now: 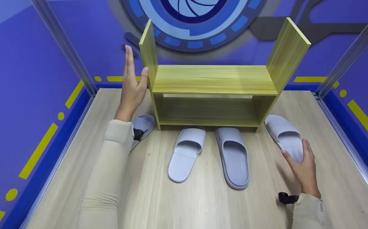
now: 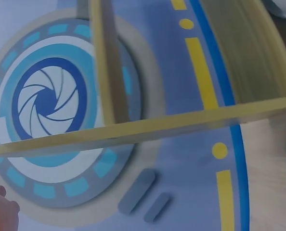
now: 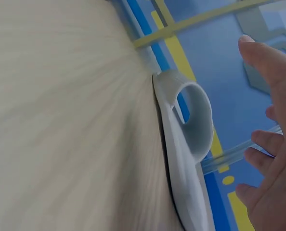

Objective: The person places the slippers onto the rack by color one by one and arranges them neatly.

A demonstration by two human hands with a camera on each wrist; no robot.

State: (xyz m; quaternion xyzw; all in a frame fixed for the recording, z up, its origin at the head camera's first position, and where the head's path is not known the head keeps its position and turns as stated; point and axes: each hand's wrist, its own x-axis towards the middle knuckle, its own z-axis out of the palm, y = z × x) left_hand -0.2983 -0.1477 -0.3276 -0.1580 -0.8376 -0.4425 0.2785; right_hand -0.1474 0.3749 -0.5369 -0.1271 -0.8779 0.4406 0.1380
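My left hand is raised with straight fingers beside the left side panel of a light wooden shoe rack. Only its fingertips show at the lower left corner of the left wrist view. The right hand hovers over the heel end of a grey slipper lying right of the rack. In the right wrist view, thumb and fingers of that hand are spread, with a gap between them and the slipper. Another slipper at the rack's left is partly hidden behind the left wrist.
Two more slippers, a lighter one and a darker grey one, lie on the wood-patterned floor before the rack. Blue walls with metal corner posts enclose the left, back and right sides.
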